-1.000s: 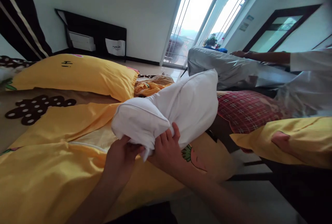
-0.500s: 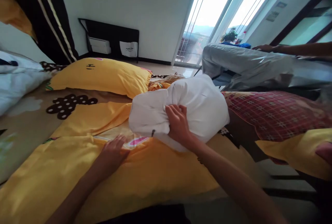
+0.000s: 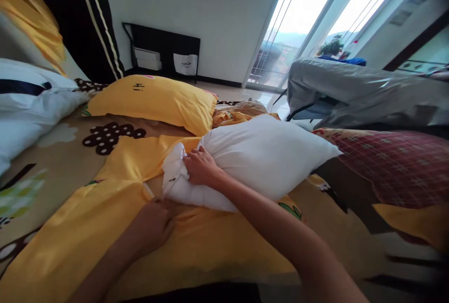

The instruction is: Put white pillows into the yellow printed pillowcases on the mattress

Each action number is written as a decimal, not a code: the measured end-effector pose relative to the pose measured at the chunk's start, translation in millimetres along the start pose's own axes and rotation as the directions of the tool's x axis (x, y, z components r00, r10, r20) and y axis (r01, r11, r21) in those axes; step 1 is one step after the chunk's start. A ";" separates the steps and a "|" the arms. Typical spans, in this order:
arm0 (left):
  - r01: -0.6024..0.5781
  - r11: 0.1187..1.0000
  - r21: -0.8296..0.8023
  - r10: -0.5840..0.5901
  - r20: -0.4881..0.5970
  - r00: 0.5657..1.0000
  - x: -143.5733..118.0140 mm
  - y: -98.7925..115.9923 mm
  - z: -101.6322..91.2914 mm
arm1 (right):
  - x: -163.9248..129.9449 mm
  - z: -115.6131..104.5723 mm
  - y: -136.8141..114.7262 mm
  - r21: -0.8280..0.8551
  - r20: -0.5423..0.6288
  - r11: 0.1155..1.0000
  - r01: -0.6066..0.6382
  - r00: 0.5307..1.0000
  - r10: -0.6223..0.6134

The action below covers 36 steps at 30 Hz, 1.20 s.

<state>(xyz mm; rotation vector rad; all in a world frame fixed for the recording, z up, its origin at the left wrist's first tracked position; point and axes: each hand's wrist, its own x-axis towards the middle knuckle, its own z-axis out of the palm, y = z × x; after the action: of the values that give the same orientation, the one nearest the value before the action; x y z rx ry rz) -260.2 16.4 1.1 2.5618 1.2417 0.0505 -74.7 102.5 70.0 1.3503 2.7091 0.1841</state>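
My right hand [image 3: 200,166] is clenched on the bunched near end of the white pillow insert [image 3: 259,160], pressing that corner toward the mouth of the yellow pillowcase [image 3: 105,228] spread flat on the bed [image 3: 52,158]; my left hand [image 3: 154,222] rests on the case at its opening edge, fingers curled down on the fabric, though I cannot tell whether it pinches the cloth or only pins it. The insert lies at about 1 o'clock from my left hand, tilted across the case, its far corner pointing toward 3 o'clock; almost all of it is outside the case; only the squeezed corner touches the opening, so I judge the stuffing barely begun. Left to do, as I read it: feed the whole body in, seat the corners, close the opening. A filled yellow pillow [image 3: 154,102] sits at 11 o'clock near the head of the bed, looking finished; a white striped pillow [image 3: 28,106] lies at 9 o'clock; a red checked cloth [image 3: 386,162] lies at 3 o'clock.
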 end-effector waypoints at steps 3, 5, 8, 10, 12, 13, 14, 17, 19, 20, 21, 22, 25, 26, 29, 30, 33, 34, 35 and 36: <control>0.095 0.984 0.151 -0.082 -0.088 0.993 2.9 -26.5 -6.5 | 5.9 7.8 0.9 0.008 0.001 1.000 0.020 1.000 -0.020; 0.160 0.956 0.245 -0.126 -0.150 0.981 11.6 -45.6 -10.8 | 0.9 5.0 4.8 0.010 -0.005 1.000 0.027 1.000 -0.027; 0.200 0.915 0.351 -0.134 -0.205 0.970 29.8 -68.5 -13.0 | -7.1 3.2 6.1 0.006 -0.028 1.000 0.019 0.999 -0.019; 0.214 0.893 0.396 -0.128 -0.234 0.964 41.0 -77.9 -13.3 | -9.0 5.1 4.3 0.002 -0.039 1.000 0.013 0.999 -0.013; 0.242 0.877 0.414 -0.139 -0.263 0.955 49.1 -83.2 -14.9 | -8.5 7.6 2.5 -0.001 -0.044 1.000 0.012 0.999 -0.012; 0.262 0.868 0.422 -0.149 -0.283 0.948 52.0 -84.8 -16.3 | -7.9 8.4 1.9 -0.003 -0.044 1.000 0.012 0.999 -0.012; 0.283 0.858 0.428 -0.159 -0.304 0.939 54.5 -85.9 -17.9 | -7.3 8.8 1.5 -0.007 -0.043 1.000 0.013 0.999 -0.013; 0.329 0.840 0.431 -0.179 -0.352 0.919 61.8 -88.0 -22.6 | -6.9 6.5 0.2 -0.023 -0.038 1.000 0.014 0.999 -0.014; 0.335 0.841 0.425 -0.179 -0.366 0.913 67.4 -89.1 -25.8 | -8.7 2.3 -2.3 -0.034 -0.033 0.999 0.022 0.999 -0.023; 0.336 0.843 0.419 -0.179 -0.371 0.911 70.4 -89.7 -28.0 | -10.0 -0.5 -4.2 -0.040 -0.031 0.999 0.029 0.999 -0.030; 0.337 0.847 0.412 -0.179 -0.376 0.909 73.1 -90.2 -30.7 | -11.4 -3.5 -6.7 -0.044 -0.029 0.998 0.038 0.999 -0.039; 0.336 0.851 0.403 -0.179 -0.379 0.908 75.4 -90.4 -34.3 | -12.4 -6.5 -9.4 -0.048 -0.028 0.998 0.048 0.998 -0.050; 0.326 0.874 0.360 -0.181 -0.380 0.907 78.4 -88.1 -48.9 | -10.1 -13.5 -17.3 -0.056 -0.027 0.995 0.082 0.996 -0.084; 0.311 0.886 0.344 -0.174 -0.375 0.910 78.2 -85.9 -54.3 | -6.6 -14.4 -19.1 -0.058 -0.023 0.994 0.092 0.995 -0.094; 0.273 0.906 0.324 -0.129 -0.403 0.906 77.8 -75.9 -66.9 | 10.6 -12.4 -21.8 -0.051 0.011 0.993 0.105 0.994 -0.105; 0.276 0.905 0.324 -0.122 -0.425 0.897 79.1 -72.1 -69.3 | 17.1 -10.3 -22.5 -0.048 0.024 0.994 0.100 0.995 -0.099; 0.313 0.897 0.313 -0.137 -0.476 0.869 90.5 -60.6 -72.4 | 31.2 -2.6 -27.6 -0.064 0.053 0.995 0.073 0.996 -0.069; 0.315 0.902 0.295 -0.147 -0.475 0.868 96.4 -56.6 -73.2 | 33.1 -0.2 -29.8 -0.079 0.060 0.994 0.070 0.996 -0.066; 0.312 0.911 0.271 -0.157 -0.470 0.868 102.6 -52.4 -74.2 | 33.7 1.9 -31.7 -0.091 0.062 0.993 0.076 0.996 -0.071; 0.302 0.922 0.242 -0.165 -0.461 0.872 108.5 -47.8 -75.7 | 33.3 3.8 -32.9 -0.097 0.060 0.991 0.088 0.995 -0.083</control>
<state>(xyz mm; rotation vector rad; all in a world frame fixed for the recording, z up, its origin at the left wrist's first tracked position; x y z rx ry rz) -240.6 146.9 50.0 2.7246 1.8566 0.4302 -119.9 109.7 59.7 1.1921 2.6669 0.2657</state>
